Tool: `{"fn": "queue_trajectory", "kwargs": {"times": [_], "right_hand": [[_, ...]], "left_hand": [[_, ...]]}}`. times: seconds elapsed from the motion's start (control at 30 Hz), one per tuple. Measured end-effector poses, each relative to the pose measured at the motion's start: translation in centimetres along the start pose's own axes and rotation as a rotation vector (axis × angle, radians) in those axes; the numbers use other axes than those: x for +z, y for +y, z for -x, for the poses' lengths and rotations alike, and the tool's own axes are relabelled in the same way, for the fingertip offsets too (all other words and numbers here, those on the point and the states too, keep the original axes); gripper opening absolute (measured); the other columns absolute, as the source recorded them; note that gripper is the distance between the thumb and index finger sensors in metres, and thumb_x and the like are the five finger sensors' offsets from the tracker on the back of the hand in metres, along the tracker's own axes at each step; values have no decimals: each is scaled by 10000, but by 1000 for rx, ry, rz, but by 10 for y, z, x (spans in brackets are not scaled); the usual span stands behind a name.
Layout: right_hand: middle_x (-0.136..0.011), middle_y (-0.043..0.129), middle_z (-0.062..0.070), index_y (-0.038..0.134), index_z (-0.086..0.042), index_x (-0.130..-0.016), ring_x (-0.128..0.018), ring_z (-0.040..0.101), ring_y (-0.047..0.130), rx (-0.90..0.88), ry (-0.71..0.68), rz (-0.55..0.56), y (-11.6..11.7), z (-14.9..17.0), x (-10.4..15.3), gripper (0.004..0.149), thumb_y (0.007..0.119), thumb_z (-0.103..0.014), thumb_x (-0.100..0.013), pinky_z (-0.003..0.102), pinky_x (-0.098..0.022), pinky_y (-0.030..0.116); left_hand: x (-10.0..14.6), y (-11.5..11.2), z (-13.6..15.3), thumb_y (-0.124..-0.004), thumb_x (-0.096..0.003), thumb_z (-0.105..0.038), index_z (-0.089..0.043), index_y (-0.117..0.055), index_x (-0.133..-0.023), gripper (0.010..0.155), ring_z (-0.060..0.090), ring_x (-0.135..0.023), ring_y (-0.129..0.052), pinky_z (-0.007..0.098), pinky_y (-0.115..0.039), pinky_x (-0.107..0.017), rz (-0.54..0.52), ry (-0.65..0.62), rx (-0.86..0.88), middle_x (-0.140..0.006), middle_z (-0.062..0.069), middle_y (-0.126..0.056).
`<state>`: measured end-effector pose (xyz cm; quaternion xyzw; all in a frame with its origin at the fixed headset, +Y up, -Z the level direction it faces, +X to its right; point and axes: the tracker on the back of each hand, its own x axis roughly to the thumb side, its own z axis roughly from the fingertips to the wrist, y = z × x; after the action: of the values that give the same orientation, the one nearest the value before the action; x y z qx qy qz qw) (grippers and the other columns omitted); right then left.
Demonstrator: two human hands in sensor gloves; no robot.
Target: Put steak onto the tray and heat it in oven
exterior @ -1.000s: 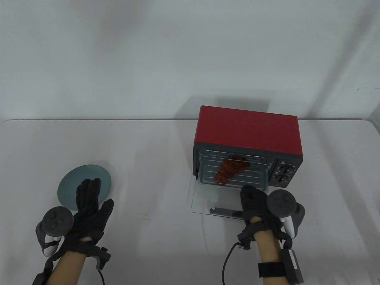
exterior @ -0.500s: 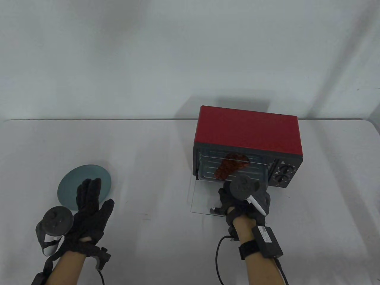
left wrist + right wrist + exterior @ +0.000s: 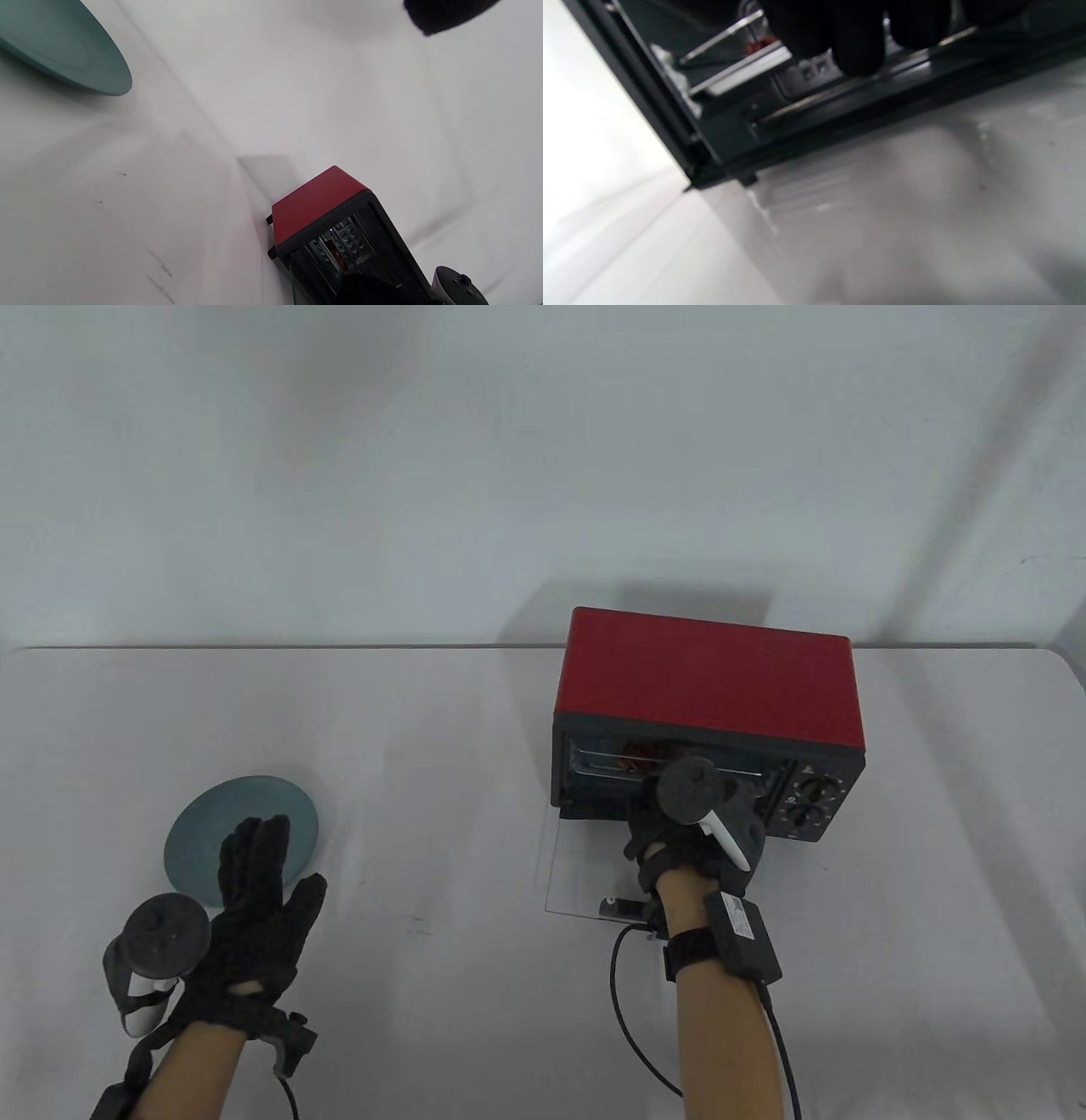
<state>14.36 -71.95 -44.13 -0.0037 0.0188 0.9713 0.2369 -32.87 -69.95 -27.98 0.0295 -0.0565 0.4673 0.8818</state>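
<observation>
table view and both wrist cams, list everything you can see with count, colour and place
oven: 1, red top with black front, right of table centre, two knobs on its right panel
oven door: 1, clear glass, folded down flat in front of the oven
tray: 1, metal, pushed inside the oven
steak: 1, reddish brown, on the tray inside the oven, mostly hidden
plate: 1, teal, left part of the table, bare
table: 1, white
left hand: black glove, fingers straight, partly over the plate's near edge
right hand: black glove, at the oven opening, fingers against the tray's front edge; grip unclear
</observation>
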Motion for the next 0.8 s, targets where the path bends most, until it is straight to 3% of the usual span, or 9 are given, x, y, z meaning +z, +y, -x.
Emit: {"fn": "queue_trajectory", "kwargs": {"times": [0.3, 0.4, 0.57, 0.7, 0.8], "right_hand": [[-1211, 428, 138, 334, -153, -1092, -1095, 543, 385, 0, 12, -11, 4, 1, -2, 752, 649, -409, -459, 670, -657, 472], [-1141, 505, 170, 485, -114, -1057, -1054, 518, 425, -30, -6, -4, 0, 1, 9, 699, 665, -406, -447, 686, -597, 529], [-966, 750, 276, 675, -51, -956, -883, 576, 652, -220, -16, 27, -21, 12, 57, 625, 673, -410, -444, 706, -520, 595], [-944, 758, 287, 663, -44, -955, -846, 580, 688, -365, 64, 65, -49, 36, 100, 628, 664, -421, -453, 708, -513, 598], [-928, 769, 289, 668, -42, -949, -822, 576, 710, -438, 186, 154, -52, 64, 120, 624, 665, -422, -453, 706, -506, 604]], "left_hand": [[0, -1, 0, -572, -548, -729, -326, -188, -1155, 823, 414, -1110, 9, 725, -232, -714, 9, 7, 1, -1213, 89, -57], [0, -1, 0, -572, -550, -727, -325, -188, -1156, 822, 415, -1110, 9, 724, -231, -715, 8, 7, 3, -1213, 89, -56], [0, -1, -1, -571, -550, -727, -325, -188, -1156, 821, 414, -1110, 10, 723, -230, -715, 8, 0, 4, -1212, 90, -56], [0, -2, -1, -572, -550, -727, -325, -188, -1155, 822, 415, -1110, 10, 723, -230, -715, 7, -8, 2, -1213, 89, -57], [0, -2, -1, -572, -548, -729, -326, -189, -1155, 823, 415, -1110, 9, 723, -230, -715, 8, -16, -4, -1213, 90, -58]]}}
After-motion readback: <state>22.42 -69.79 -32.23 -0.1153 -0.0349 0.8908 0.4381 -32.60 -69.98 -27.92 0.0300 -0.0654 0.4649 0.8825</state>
